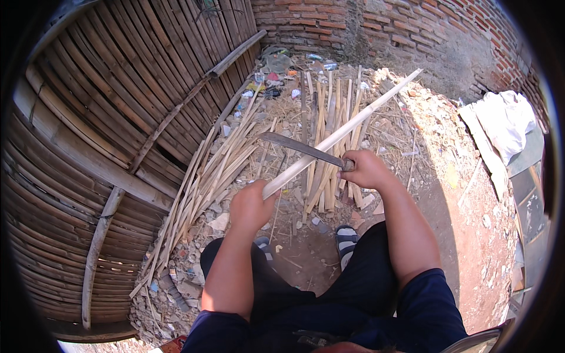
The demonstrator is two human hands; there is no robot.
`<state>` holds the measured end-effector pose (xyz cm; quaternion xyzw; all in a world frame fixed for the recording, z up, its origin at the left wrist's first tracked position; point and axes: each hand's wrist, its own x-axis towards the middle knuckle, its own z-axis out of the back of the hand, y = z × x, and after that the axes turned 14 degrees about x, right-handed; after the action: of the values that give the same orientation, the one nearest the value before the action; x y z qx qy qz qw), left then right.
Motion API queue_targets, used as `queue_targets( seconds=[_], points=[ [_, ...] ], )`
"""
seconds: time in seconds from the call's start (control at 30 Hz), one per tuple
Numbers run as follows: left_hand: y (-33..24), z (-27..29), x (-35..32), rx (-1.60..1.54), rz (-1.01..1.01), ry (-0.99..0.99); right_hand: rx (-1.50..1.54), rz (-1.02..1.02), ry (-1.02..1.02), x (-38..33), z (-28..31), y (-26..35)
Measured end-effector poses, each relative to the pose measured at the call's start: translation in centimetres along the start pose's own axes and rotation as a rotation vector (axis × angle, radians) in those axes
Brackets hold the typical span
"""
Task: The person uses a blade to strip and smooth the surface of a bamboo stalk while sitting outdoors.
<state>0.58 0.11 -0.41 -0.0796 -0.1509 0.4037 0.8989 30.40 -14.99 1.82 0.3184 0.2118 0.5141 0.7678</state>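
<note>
My left hand [252,206] is closed round the near end of a long pale bamboo strip [353,122], which slants up and away to the right. In my right hand [366,169] is the handle of a machete [294,145]. Its dark curved blade points left and crosses over the strip near its middle; whether the edge touches the strip I cannot tell. Beneath lies a loose pile of split bamboo strips [329,117] on the ground, pointing away from me. To its left a second heap of thin strips [220,159] rests along the wall.
A bamboo slat wall [112,117] rises at the left, a brick wall [318,23] at the back. Rubbish [272,82] lies in the far corner. A white sack [506,123] sits at the right. My sandalled feet [346,240] stand on rubble-strewn dirt.
</note>
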Motion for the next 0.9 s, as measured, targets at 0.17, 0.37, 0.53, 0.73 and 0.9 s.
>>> queue_targets(
  seconds=[0.17,0.37,0.53,0.73,0.9],
  points=[
    [0.3,-0.1,0.0,0.012,0.001,0.016,-0.035,0.075,0.069,0.2,-1.4,0.8],
    [0.0,0.1,0.0,0.004,0.011,0.061,-0.005,0.076,0.038,0.3,-1.2,0.2],
    [-0.1,0.2,0.1,0.007,0.016,0.082,0.019,0.038,0.018,0.3,-0.3,-0.6],
    [0.3,-0.2,-0.1,0.012,0.005,0.016,-0.037,0.010,0.042,0.5,-0.7,0.0],
    [0.5,-0.3,0.0,0.043,0.000,0.040,-0.031,0.025,0.067,0.4,-1.1,0.2]
  ],
)
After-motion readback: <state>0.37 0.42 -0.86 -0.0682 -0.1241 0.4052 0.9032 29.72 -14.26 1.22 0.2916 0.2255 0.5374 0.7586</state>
